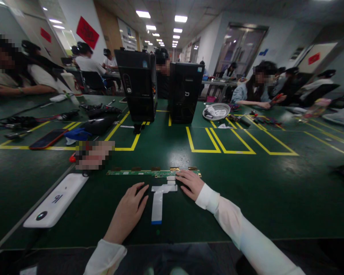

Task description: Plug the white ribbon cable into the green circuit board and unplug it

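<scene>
A long, narrow green circuit board [132,173] lies across the green table, with several brownish tabs along its far edge. From a white connector [171,178] on its near side, a white flat ribbon cable [157,204] runs toward me, folded sideways once and ending in a blue tip. My right hand [191,184] rests by the board's right part, its fingertips touching it near the connector, fingers stretched out. Left of the cable, my left hand [129,210] lies over the table with fingers apart, holding nothing and not touching the cable.
A white power-bank-like device [55,200] lies at left, near a phone [48,139] and a blue item [78,134]. Two black computer towers [136,86] [186,93] stand at the far side. A white basket [216,112] holds small parts. Several people sit around.
</scene>
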Demonstrator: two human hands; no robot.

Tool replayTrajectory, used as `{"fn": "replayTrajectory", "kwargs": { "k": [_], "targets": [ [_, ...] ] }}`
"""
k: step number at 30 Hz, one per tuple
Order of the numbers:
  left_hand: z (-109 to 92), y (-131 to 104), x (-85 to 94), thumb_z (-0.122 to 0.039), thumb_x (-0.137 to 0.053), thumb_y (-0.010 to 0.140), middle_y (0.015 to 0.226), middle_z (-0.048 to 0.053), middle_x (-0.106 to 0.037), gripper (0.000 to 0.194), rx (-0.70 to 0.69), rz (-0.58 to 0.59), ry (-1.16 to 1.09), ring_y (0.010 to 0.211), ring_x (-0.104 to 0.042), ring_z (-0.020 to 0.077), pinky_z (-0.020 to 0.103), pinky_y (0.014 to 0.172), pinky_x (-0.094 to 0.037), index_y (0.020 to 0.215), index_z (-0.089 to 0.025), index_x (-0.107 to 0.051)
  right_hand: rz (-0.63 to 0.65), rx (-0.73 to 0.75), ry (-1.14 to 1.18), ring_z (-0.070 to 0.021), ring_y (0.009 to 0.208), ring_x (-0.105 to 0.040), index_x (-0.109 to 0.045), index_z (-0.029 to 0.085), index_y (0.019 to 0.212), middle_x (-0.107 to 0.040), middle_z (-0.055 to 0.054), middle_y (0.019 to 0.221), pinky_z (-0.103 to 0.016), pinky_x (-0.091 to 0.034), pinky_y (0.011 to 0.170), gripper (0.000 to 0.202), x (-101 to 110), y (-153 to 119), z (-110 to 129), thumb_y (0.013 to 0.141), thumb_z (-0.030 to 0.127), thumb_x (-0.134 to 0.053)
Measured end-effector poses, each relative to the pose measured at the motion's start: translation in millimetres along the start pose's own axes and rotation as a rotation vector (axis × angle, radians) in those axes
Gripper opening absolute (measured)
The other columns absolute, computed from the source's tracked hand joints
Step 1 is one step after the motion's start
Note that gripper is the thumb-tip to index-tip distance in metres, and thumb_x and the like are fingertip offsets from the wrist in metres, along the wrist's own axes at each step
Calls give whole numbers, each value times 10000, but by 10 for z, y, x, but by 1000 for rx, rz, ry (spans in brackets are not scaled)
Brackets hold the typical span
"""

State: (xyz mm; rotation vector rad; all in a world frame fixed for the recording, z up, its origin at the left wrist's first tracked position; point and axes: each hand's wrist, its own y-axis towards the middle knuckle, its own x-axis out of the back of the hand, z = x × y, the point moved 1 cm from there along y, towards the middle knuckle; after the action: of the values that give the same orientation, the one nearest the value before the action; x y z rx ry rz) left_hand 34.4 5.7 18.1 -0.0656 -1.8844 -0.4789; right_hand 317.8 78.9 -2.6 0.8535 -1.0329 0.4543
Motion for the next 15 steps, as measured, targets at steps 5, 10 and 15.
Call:
{"fn": "replayTrajectory", "kwargs": {
  "k": [5, 10, 15],
  "targets": [
    [-47, 14, -47, -303, -431, 937, 1199, 112, -593, 343, 3, -45, 60, 1105, -552, 265, 472, 947, -471, 1218, -196, -594, 52, 31, 20, -257, 1338, -360, -478, 180, 1364, -474, -130, 1403, -490, -339, 1086, 474, 0, 83, 139, 906, 304, -476],
    [-94, 55, -66, -300, -432, 936, 1204, 98, -598, 333, -15, -45, 44, 1112, -542, 261, 461, 950, -459, 1208, -201, -597, 133, -32, -51, -325, 1379, -267, -514, 261, 1352, -296, -137, 1510, -558, -281, 1088, 523, -3, 115, 261, 868, 455, -558],
    [-81, 37, -60, -297, -428, 940, 1218, 95, -592, 338, -8, -34, 29, 1128, -529, 258, 458, 955, -457, 1222, -199, -587, 139, -89, -58, -324, 1360, -303, -535, 290, 1336, -343, -141, 1475, -564, -274, 1088, 484, -25, 113, 260, 884, 462, -539]
  ]
}}
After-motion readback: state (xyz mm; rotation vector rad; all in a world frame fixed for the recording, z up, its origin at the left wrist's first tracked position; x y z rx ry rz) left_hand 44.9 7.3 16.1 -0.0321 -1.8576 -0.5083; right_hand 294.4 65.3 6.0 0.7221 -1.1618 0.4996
